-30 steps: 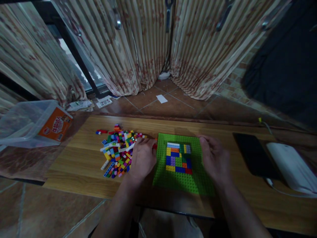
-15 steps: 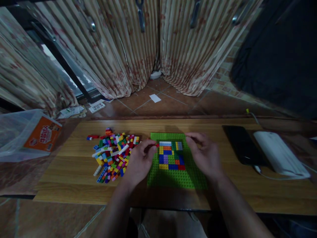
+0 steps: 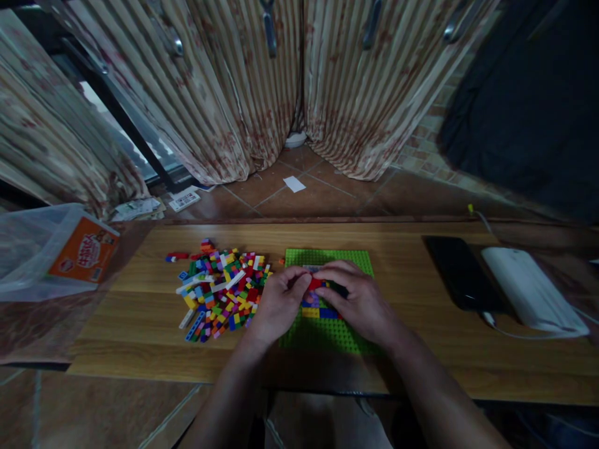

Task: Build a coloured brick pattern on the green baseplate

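Observation:
A green baseplate lies on the wooden table, with a patch of coloured bricks pressed onto it. Both hands meet over that patch. My left hand and my right hand pinch a small red brick between their fingertips, just above the plate. A heap of loose coloured bricks lies to the left of my left hand.
A black phone and a white power bank with a cable lie at the table's right end. A clear plastic bag with an orange label sits off the left end. Striped curtains hang behind, above the tiled floor.
My left hand lifted a red brick from beside the heap and carried it over the plate. My right hand came in from the plate's right edge and joined it on the brick.

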A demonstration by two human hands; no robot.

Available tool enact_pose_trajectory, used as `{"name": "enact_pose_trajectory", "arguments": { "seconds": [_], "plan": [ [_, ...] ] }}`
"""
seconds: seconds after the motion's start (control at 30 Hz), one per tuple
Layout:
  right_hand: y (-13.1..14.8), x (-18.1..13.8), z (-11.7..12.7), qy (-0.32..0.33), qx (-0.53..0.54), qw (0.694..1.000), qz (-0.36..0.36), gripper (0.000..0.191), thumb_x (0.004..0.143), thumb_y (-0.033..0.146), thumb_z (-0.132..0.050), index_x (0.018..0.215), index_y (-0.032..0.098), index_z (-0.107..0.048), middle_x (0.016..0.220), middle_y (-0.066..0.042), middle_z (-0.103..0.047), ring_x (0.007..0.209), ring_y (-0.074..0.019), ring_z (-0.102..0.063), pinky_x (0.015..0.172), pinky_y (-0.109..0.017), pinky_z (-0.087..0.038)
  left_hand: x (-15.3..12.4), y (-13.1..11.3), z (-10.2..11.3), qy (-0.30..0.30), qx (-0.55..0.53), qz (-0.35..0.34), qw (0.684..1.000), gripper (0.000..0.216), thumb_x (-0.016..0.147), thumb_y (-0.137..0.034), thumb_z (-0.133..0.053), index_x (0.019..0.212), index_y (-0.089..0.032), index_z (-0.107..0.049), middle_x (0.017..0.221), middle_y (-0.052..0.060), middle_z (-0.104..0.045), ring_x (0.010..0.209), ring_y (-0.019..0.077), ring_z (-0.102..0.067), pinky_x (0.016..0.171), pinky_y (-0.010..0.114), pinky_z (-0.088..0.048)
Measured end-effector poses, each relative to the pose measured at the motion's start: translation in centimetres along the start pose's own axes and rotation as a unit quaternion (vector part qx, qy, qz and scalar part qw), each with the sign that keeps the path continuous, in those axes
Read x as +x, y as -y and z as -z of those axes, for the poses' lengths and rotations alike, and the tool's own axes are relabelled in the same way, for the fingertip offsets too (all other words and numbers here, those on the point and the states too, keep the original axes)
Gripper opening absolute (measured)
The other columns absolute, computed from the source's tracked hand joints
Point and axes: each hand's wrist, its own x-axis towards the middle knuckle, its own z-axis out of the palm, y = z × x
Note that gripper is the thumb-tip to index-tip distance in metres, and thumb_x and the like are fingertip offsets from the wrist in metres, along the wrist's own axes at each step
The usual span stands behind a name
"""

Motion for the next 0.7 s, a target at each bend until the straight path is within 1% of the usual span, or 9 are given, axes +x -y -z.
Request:
{"name": "enact_pose_trajectory", "arguments": {
  "seconds": [0.1, 0.17, 0.27, 0.4, 0.57, 0.7],
  "plan": [
    [-0.2, 0.1, 0.0, -0.015, -0.017, 1.0, -0.013, 0.013, 0.091, 0.028, -0.063, 0.1, 0.023, -0.071, 0.101, -0.007, -0.068, 0.097, -0.022, -0.062, 0.087, -0.039, -0.05, 0.2, 0.3, -0.1, -0.009, 0.021, -0.009, 1.0, 0.023, 0.088, -0.033, -0.058, 0.095, -0.014, -0.068, 0.071, 0.0, -0.066, 0.061, 0.0118, -0.061, 0.061, 0.022, -0.049],
    [-0.5, 0.1, 0.0, -0.028, -0.039, 0.998, -0.035, 0.013, 0.091, 0.028, -0.062, 0.099, 0.024, -0.071, 0.102, -0.007, -0.067, 0.099, -0.0231, -0.061, 0.089, -0.041, -0.049, 0.2, 0.5, 0.0, -0.021, 0.046, -0.013, 0.999, 0.024, 0.09, -0.034, -0.055, 0.099, -0.015, -0.067, 0.079, 0.001, -0.067, 0.063, 0.012, -0.063, 0.061, 0.022, -0.05],
    [-1.0, 0.0, -0.1, -0.044, -0.074, 0.994, -0.071, 0.013, 0.089, 0.029, -0.062, 0.096, 0.024, -0.072, 0.103, -0.007, -0.066, 0.101, -0.0248, -0.059, 0.091, -0.043, -0.048, 0.2, 0.6, 0.3, -0.027, 0.092, -0.016, 0.995, 0.025, 0.092, -0.035, -0.051, 0.094, -0.016, -0.067, 0.08, 0.002, -0.067, 0.062, 0.0123, -0.063, 0.06, 0.023, -0.049],
    [-1.4, 0.0, -0.5, -0.064, -0.096, 0.989, -0.091, 0.011, 0.086, 0.029, -0.064, 0.091, 0.024, -0.072, 0.103, -0.007, -0.065, 0.1, -0.0257, -0.059, 0.09, -0.044, -0.048, -0.1, 0.7, 0.3, -0.003, 0.145, -0.024, 0.989, 0.024, 0.092, -0.032, -0.051, 0.097, -0.016, -0.069, 0.076, 0.001, -0.067, 0.065, 0.0138, -0.062, 0.063, 0.024, -0.048],
    [-1.1, 0.0, -1.1, -0.098, -0.137, 0.98, -0.102, 0.011, 0.084, 0.032, -0.066, 0.085, 0.022, -0.072, 0.104, -0.009, -0.065, 0.1, -0.0272, -0.058, 0.09, -0.046, -0.048, -0.3, 0.7, 0.1, 0.02, 0.182, -0.033, 0.983, 0.026, 0.09, -0.025, -0.052, 0.104, -0.017, -0.071, 0.087, 0.003, -0.072, 0.077, 0.0161, -0.064, 0.07, 0.025, -0.048],
    [-0.8, -0.3, -1.5, -0.099, -0.177, 0.974, -0.097, 0.01, 0.08, 0.031, -0.07, 0.08, 0.021, -0.07, 0.105, -0.01, -0.066, 0.1, -0.0285, -0.057, 0.089, -0.047, -0.047, -0.3, 0.6, 0.1, 0.032, 0.181, -0.041, 0.982, 0.029, 0.09, -0.021, -0.049, 0.109, -0.017, -0.071, 0.099, 0.003, -0.074, 0.088, 0.0175, -0.067, 0.08, 0.027, -0.049]
  ]
}}
